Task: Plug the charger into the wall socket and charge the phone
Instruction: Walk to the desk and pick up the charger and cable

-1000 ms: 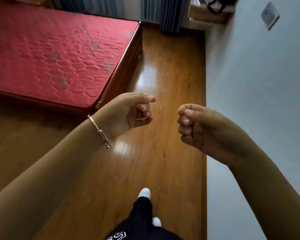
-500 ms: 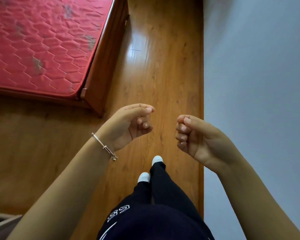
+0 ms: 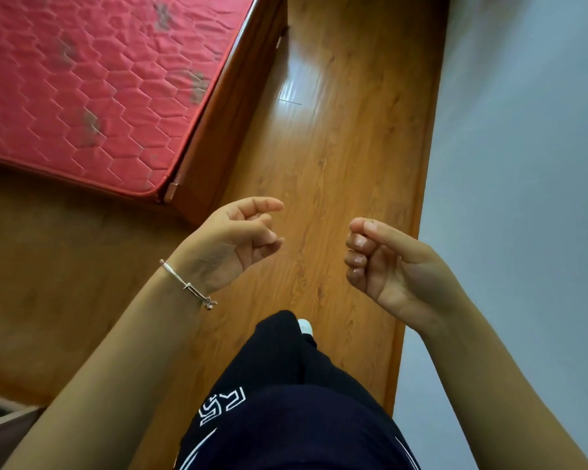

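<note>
both bare forearms reach forward, well apart, palms turned in toward each other. the left hand is loosely curled, forefinger half straight, holding nothing. the right hand is curled into an empty fist, thumb on top.

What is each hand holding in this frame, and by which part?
Nothing is held. The left hand and the right hand hover over the wooden floor, the left loosely curled, the right curled tighter, both empty.
</note>
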`<state>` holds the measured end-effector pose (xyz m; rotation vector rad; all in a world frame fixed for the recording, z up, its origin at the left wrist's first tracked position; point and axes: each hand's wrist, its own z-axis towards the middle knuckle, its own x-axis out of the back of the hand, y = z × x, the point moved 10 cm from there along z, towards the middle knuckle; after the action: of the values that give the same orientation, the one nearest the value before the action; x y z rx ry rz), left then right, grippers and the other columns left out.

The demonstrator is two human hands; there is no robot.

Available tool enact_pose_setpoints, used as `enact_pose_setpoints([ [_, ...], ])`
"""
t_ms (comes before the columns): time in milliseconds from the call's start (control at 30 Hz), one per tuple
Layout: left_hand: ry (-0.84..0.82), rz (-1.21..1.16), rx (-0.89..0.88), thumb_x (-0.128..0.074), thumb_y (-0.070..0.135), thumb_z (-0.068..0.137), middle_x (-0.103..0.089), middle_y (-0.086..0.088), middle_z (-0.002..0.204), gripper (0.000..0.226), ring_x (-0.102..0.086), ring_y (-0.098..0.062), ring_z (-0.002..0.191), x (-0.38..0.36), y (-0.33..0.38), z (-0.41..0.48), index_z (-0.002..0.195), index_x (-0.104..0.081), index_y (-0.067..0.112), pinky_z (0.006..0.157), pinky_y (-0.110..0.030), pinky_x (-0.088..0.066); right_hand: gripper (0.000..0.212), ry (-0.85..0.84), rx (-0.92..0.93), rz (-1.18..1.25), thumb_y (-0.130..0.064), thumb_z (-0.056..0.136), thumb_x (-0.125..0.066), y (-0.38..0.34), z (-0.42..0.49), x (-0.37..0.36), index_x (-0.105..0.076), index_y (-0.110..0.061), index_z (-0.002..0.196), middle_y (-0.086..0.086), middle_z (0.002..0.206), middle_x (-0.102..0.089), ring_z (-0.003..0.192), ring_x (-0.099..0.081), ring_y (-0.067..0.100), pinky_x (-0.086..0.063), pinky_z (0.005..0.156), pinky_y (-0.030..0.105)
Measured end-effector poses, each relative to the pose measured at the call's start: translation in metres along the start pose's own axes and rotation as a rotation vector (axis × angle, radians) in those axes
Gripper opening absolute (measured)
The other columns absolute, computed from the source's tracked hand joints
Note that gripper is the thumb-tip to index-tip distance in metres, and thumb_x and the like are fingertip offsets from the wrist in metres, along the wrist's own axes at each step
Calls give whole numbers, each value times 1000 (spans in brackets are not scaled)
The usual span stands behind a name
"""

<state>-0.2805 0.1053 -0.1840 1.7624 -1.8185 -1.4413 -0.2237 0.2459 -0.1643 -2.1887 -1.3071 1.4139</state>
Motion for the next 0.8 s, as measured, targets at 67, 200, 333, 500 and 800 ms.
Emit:
enact_pose_setpoints([
  [67, 27, -10, -10, -56, -9, 65, -45, 9, 58, 40, -49, -3, 52, 8, 11, 12, 100, -56, 11, 66, -23, -54, 21, -9, -6, 14, -21, 85, -52, -13, 15, 1, -70, -18, 74, -4, 63, -56, 58, -52, 7, -46, 55, 18],
  [200, 54, -15, -16, -55, -8, 66, -45, 10, 55, 38, -47, -3, 50, 18, 39, 45, 100, -56, 10, 67, -24, -55, 20, 13, -12, 0, -21, 83, -53, -39, 47, 4, -70, -19, 72, -5, 63, -55, 57, -51, 7, -45, 54, 18],
  [333, 44, -6, -8, -57, -2, 68, -48, 9, 57, 32, -48, -4, 52, 27, 71, 87, 97, -58, 12, 68, -24, -54, 19, 29, 14, -11, -21, 84, -52, -70, 83, 4, -68, -19, 74, -5, 63, -54, 58, -50, 7, -45, 54, 17],
  [500, 37, 24, -3, -56, 6, 72, -47, 6, 57, 20, -47, -6, 51, 34, 116, 140, 90, -58, 12, 66, -25, -54, 20, 63, 54, 45, -21, 85, -51, -110, 126, 1, -69, -18, 76, -4, 65, -54, 59, -51, 7, -45, 55, 18],
  [800, -82, 81, -7, -52, 14, 81, -44, 8, 56, 6, -47, -7, 52, 19, 175, 223, 82, -58, 15, 67, -25, -53, 20, 84, 138, -10, -23, 85, -51, -180, 177, 4, -69, -18, 77, -4, 66, -55, 60, -52, 7, -46, 57, 19],
])
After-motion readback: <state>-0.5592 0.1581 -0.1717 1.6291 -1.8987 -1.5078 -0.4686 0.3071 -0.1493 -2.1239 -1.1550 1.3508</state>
